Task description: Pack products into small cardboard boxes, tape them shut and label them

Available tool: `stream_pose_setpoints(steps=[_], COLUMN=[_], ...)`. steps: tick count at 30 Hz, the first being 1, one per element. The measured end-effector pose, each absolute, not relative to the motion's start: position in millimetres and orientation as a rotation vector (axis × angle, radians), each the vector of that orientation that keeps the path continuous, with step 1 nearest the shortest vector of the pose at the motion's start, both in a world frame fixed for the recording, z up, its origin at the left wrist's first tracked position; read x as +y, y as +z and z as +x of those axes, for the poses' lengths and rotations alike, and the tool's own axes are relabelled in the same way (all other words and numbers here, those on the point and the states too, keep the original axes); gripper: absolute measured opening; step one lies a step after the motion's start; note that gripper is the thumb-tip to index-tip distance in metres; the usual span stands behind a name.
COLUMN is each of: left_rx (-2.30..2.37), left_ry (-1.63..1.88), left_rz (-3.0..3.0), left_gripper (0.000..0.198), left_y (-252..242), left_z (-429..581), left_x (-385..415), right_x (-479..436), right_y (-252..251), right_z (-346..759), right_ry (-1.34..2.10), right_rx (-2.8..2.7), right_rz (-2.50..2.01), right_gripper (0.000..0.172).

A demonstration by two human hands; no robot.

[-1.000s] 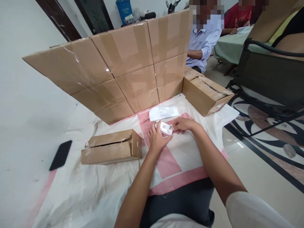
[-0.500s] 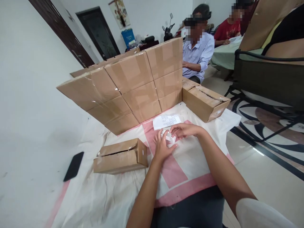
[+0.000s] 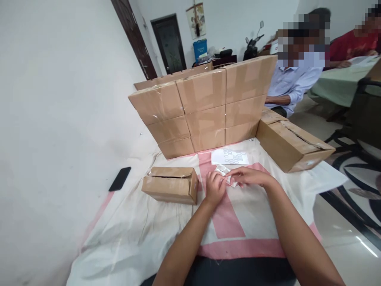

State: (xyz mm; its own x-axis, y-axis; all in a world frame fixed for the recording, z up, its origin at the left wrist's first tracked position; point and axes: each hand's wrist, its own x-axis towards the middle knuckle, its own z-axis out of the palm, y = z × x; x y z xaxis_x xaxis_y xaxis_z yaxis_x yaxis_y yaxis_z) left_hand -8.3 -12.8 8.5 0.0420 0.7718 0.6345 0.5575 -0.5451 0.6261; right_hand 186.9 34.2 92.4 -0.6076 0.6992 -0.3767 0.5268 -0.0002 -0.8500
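A small white packet, crinkled like paper or thin plastic, lies between my hands on the cloth; I cannot make out what it contains. My left hand grips its near left side with curled fingers. From the right, my right hand reaches across, thumb and index finger closed on the packet close to the left fingertips. Just beyond, a white sheet printed with small rectangles lies flat on the cloth.
A wall of taped cardboard boxes stands behind the sheet. One carton sits left of my hands, a longer carton to the right. A black phone lies far left. Beyond the boxes sits a person in a light shirt.
My view has swung to the right-hand side less, so things sit further right. The left fingers, spread before, are now curled in. Both hands have come closer together over the packet.
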Motion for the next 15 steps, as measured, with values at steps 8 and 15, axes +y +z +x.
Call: stream_pose_setpoints(steps=[8, 15], left_rx=[0.924, 1.532], left_ry=[1.492, 1.392], left_rz=[2.314, 2.183], left_gripper=[0.027, 0.027], left_y=[52, 123], left_z=[-49, -214], left_x=[-118, -133], right_x=[26, -26], right_y=[112, 144], right_z=[151, 5], right_ry=[0.944, 0.479], right_rx=[-2.033, -2.709], right_rz=[-1.169, -0.713], right_gripper=[0.075, 0.071])
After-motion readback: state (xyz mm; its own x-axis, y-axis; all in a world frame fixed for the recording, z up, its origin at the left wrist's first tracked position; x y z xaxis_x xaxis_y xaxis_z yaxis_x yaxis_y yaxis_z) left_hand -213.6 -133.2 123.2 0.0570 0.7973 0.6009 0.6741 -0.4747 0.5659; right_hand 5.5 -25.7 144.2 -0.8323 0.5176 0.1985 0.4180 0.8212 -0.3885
